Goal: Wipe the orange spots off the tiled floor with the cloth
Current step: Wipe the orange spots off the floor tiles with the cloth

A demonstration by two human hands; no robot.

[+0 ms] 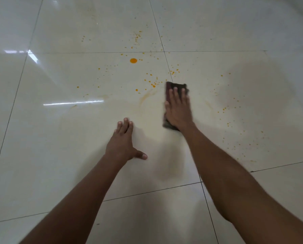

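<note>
A dark folded cloth [171,86] lies flat on the glossy cream tiled floor [59,138]. My right hand [178,110] presses down on it with straight fingers, covering most of it. My left hand [124,143] rests flat on the floor nearer to me, fingers straight, thumb out to the side. A large orange spot [133,60] sits beyond the cloth to the left. Several small orange spots [153,84] lie just left of the cloth's far end, and more scatter to the right [224,109]. A faint orange smear [145,98] curves left of the cloth.
Dark grout lines [168,66] cross the floor between the tiles. More fine orange specks [137,36] dot the far tile. Light glares off the floor [73,103] at the left.
</note>
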